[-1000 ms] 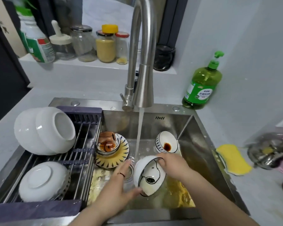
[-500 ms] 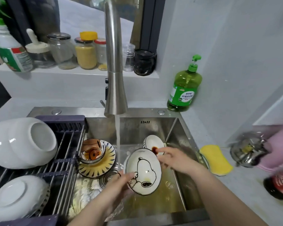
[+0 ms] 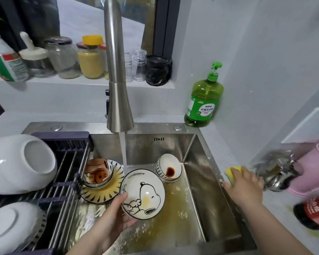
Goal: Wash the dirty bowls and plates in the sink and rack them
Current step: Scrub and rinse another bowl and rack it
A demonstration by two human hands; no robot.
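My left hand (image 3: 112,216) holds a white bowl with a cartoon dog (image 3: 143,194) over the steel sink (image 3: 197,203), tilted toward me, just in front of the running water. My right hand (image 3: 244,186) lies on the yellow sponge (image 3: 231,172) at the sink's right rim, fingers closing over it. In the sink sit a small bowl with a brown sauce stain (image 3: 168,167) and a brown cartoon bowl (image 3: 98,173) on a yellow striped plate (image 3: 107,192). Two white bowls lie on the rack (image 3: 63,181): one on its side (image 3: 20,163), one upside down (image 3: 11,225).
The tall tap (image 3: 118,80) pours water into the sink's middle. A green dish soap bottle (image 3: 203,100) stands at the back right. Jars (image 3: 89,57) line the window ledge. A steel kettle (image 3: 276,172), a pink container (image 3: 313,170) and a dark bottle (image 3: 315,210) crowd the right counter.
My right hand has let go of the dog bowl and moved right onto the sponge. The left hand alone now holds the bowl. The view shifted right.
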